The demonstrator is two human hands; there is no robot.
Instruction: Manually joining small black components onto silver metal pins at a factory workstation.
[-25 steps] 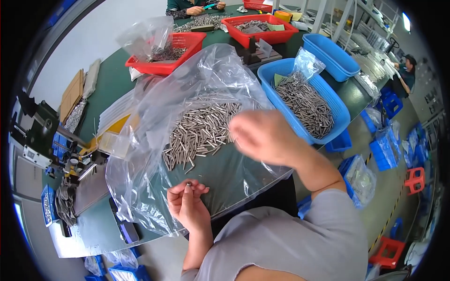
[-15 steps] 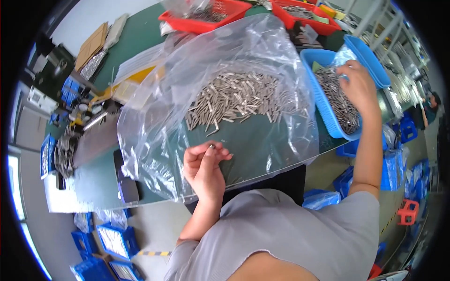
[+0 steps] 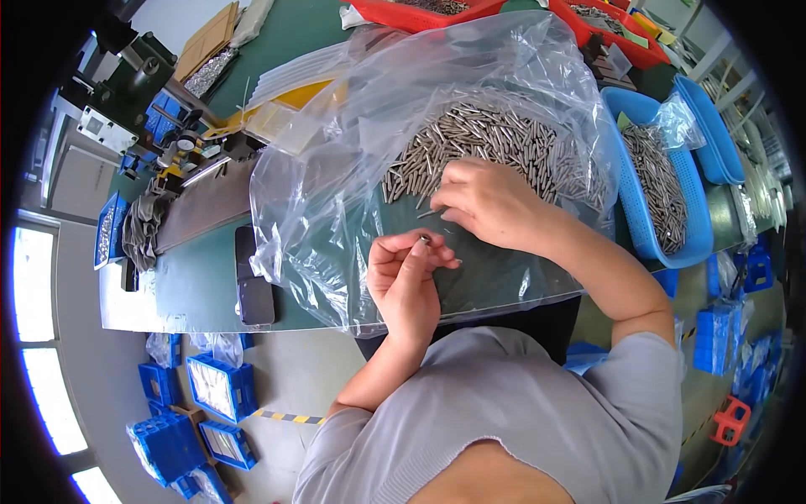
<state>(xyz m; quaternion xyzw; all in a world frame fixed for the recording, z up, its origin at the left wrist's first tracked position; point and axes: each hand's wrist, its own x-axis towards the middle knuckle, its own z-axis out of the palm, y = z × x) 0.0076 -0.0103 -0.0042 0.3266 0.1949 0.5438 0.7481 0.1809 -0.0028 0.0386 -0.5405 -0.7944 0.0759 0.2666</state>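
Observation:
A pile of short metal pins point(image 3: 483, 134) lies on a clear plastic bag point(image 3: 306, 202) spread over the green table. My left hand point(image 3: 406, 281) is in front of the pile, thumb and forefinger pinched on a small metal piece point(image 3: 426, 240); only its end shows. At the near edge of the pile is my right hand point(image 3: 491, 202), palm down, with a single metal pin point(image 3: 428, 213) at its fingertips. To the right stands a blue basket point(image 3: 699, 214) holding many similar metal pins point(image 3: 655, 181).
Behind the blue basket is another blue basket point(image 3: 724, 151) with clear plastic on its edge. Red trays point(image 3: 424, 18) of parts stand at the back. A dark phone-like slab point(image 3: 254, 290) lies left of the bag, near a bench device point(image 3: 143, 76). Blue crates point(image 3: 220, 386) sit on the floor.
My right hand has left the blue basket and come left to the pile's near edge. My left hand keeps its pinch. The whole view has shifted.

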